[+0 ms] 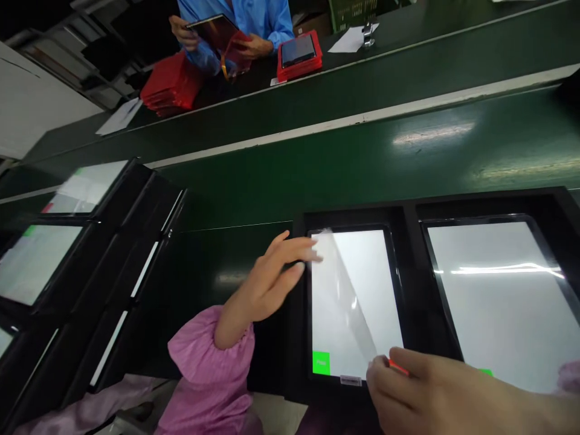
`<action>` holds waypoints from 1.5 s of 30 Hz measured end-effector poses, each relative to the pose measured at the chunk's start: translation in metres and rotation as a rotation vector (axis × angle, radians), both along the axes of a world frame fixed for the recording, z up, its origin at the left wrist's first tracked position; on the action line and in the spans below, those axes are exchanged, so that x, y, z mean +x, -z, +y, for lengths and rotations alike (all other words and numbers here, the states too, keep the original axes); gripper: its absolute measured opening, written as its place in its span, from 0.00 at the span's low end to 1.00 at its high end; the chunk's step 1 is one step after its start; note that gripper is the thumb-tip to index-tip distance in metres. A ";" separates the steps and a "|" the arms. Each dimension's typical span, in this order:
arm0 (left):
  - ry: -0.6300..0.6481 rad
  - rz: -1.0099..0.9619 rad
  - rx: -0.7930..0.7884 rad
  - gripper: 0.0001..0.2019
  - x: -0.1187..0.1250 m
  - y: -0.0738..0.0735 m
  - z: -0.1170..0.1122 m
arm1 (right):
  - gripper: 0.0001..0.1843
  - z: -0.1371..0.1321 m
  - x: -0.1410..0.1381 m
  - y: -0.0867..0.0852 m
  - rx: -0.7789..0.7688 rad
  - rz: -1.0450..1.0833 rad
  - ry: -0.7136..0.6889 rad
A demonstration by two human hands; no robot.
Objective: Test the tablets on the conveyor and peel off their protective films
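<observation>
A lit white tablet screen (351, 302) lies face up in a black frame, with a green patch (321, 362) at its lower left corner. A clear, curling protective film (342, 296) runs diagonally across the screen. My left hand (272, 278), in a pink gathered sleeve, is blurred, with its fingers apart at the film's upper left corner. My right hand (430, 393) is at the screen's lower edge, pinching a small red tab (399, 367). The tab appears joined to the film's lower end, though my fingers hide the join.
Another lit screen (493, 290) sits in a black frame to the right, and several framed screens (40, 260) line up at the left on a green workbench (430, 145). Beyond a pale rail, a person in a blue sleeve (272, 18) holds a dark panel near red trays (299, 57).
</observation>
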State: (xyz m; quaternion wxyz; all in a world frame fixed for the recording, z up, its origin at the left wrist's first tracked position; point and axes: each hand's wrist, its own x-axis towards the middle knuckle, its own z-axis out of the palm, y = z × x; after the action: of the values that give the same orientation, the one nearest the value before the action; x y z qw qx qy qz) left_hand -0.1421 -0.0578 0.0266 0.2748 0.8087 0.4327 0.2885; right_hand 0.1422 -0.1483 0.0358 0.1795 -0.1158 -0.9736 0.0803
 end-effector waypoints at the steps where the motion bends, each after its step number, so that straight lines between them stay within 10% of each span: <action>1: 0.002 0.099 0.006 0.17 0.005 0.007 0.005 | 0.11 0.009 -0.002 0.002 -0.041 0.014 0.002; 4: 0.008 0.173 0.076 0.20 0.015 0.030 0.021 | 0.13 0.053 -0.003 0.010 -0.397 0.103 0.016; 9: -0.318 -0.321 0.108 0.13 0.013 0.076 0.036 | 0.09 0.150 0.014 0.009 -0.883 0.337 0.386; 16: -0.438 -0.431 0.044 0.16 0.012 0.106 0.033 | 0.16 0.205 0.032 -0.033 -0.792 0.733 0.985; 28: -0.432 -0.379 0.130 0.16 0.010 0.097 0.030 | 0.13 0.165 0.010 -0.073 -0.726 0.634 1.103; 38: -0.086 0.429 0.214 0.22 0.005 0.038 -0.029 | 0.13 0.157 0.011 -0.063 -0.706 0.544 1.081; 45: 0.129 0.377 0.238 0.20 0.010 0.033 -0.105 | 0.08 0.142 0.007 -0.064 -0.776 0.450 1.042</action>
State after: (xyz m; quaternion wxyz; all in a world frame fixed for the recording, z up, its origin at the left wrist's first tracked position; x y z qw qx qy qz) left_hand -0.1323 -0.1633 -0.0069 0.1096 0.9011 0.3865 0.1632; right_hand 0.1496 -0.0059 0.0999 0.3381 -0.6052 -0.6309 0.3484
